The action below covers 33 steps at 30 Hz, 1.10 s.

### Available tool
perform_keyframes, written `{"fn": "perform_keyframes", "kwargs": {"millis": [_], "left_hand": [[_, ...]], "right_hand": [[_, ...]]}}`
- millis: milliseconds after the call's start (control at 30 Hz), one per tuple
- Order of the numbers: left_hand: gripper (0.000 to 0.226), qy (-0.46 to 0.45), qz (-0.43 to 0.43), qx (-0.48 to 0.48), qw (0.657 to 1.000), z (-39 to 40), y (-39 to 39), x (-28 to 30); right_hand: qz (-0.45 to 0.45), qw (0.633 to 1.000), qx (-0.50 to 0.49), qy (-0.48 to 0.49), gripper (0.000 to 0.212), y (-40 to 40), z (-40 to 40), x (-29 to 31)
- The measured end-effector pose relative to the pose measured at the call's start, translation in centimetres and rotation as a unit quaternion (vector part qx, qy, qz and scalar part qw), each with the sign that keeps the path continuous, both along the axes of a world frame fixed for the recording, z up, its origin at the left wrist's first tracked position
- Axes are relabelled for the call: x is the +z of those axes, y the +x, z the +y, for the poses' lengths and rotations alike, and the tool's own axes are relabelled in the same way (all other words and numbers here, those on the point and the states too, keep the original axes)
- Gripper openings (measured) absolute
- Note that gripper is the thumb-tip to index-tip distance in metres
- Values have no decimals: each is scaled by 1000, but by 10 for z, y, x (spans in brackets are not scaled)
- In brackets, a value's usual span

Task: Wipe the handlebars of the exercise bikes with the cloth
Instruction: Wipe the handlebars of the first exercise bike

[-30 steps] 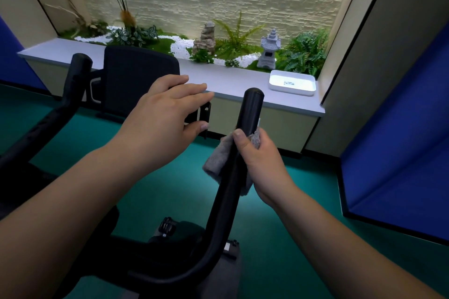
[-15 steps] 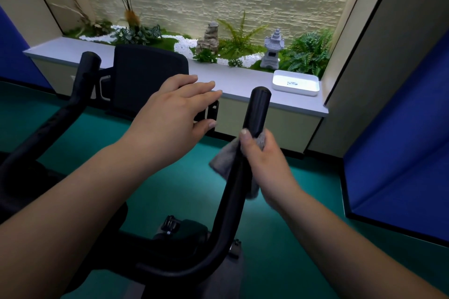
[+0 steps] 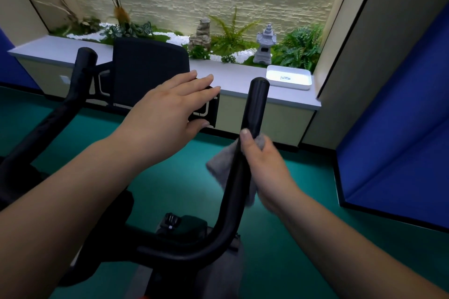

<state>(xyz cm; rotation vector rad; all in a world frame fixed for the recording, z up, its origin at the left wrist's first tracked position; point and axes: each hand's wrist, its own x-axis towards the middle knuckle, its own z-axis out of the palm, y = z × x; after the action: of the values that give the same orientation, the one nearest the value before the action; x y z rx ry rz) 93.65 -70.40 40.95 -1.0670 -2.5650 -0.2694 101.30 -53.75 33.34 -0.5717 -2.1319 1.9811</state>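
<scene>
An exercise bike's black handlebar has two upright prongs, the right prong (image 3: 255,109) near centre and the left prong (image 3: 77,80) further left. My right hand (image 3: 264,165) grips the right prong about halfway up, with a grey cloth (image 3: 222,165) wrapped round the bar under its fingers. The thumb lies along the bar's near side. My left hand (image 3: 170,114) rests with straight fingers on the black console mount (image 3: 206,114) between the prongs, holding nothing.
The bike's dark console screen (image 3: 148,73) stands behind my left hand. A grey ledge (image 3: 233,85) with plants, a stone lantern (image 3: 264,43) and a white tray (image 3: 289,77) runs across the back. Blue padded panels (image 3: 393,143) stand at the right over green floor.
My right hand has slid the cloth slightly up the right prong. My left hand has stayed on the console mount.
</scene>
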Motion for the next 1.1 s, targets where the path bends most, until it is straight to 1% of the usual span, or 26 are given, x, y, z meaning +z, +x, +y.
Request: {"fn": "perform_keyframes", "kwargs": {"millis": [67,133,233,267,400,467,533,633,700,767,833,900,967,1000,1033,1100], "left_hand": [[59,-1,-10,-4,1000,-4,2,1],[56,-5,-14,-6,1000,-10,6,2],[54,-5,-14,-13,1000,-22,12,4],[53,-1,-15,-14,1000,-26,15,5],[49,5,-28,-15,999,-45,30,1],[45,9,-36,-16,999,-58,37,-4],[38,16,-46,-17,999,-72,45,-11],[41,10,-70,-6,997,-91,53,-18],[42,9,-75,-6,997,-104,54,-22],[42,17,-75,-2,997,-116,57,-24],[35,28,-72,11,997,-129,61,-26],[32,35,-69,21,997,-140,66,-30],[35,38,-81,24,996,-148,70,-35],[34,40,-88,23,995,-151,72,-39],[33,40,-94,21,995,-152,74,-42],[35,34,-103,15,994,-154,78,-47]], "right_hand": [[-38,998,14,-41,46,27,-15,-11],[-46,997,22,-55,53,35,-21,-10],[-30,1000,-6,-4,47,17,-14,2],[-24,1000,-15,0,46,10,-12,6],[-23,999,-19,-43,40,5,-12,5],[-33,997,-35,-64,38,24,-24,-1],[-41,995,-43,-76,42,53,-42,-9],[-33,991,-50,-121,44,78,-59,-15],[-45,992,-61,-99,49,72,-57,-12],[-41,992,-76,-87,47,66,-54,-5],[-23,991,-94,-90,46,66,-56,-8],[-16,992,-104,-76,53,75,-65,-14],[-6,990,-112,-82,66,89,-82,-23],[1,989,-116,-87,66,97,-92,-30],[11,989,-120,-88,62,104,-101,-34],[28,989,-129,-71,42,112,-113,-36]]}}
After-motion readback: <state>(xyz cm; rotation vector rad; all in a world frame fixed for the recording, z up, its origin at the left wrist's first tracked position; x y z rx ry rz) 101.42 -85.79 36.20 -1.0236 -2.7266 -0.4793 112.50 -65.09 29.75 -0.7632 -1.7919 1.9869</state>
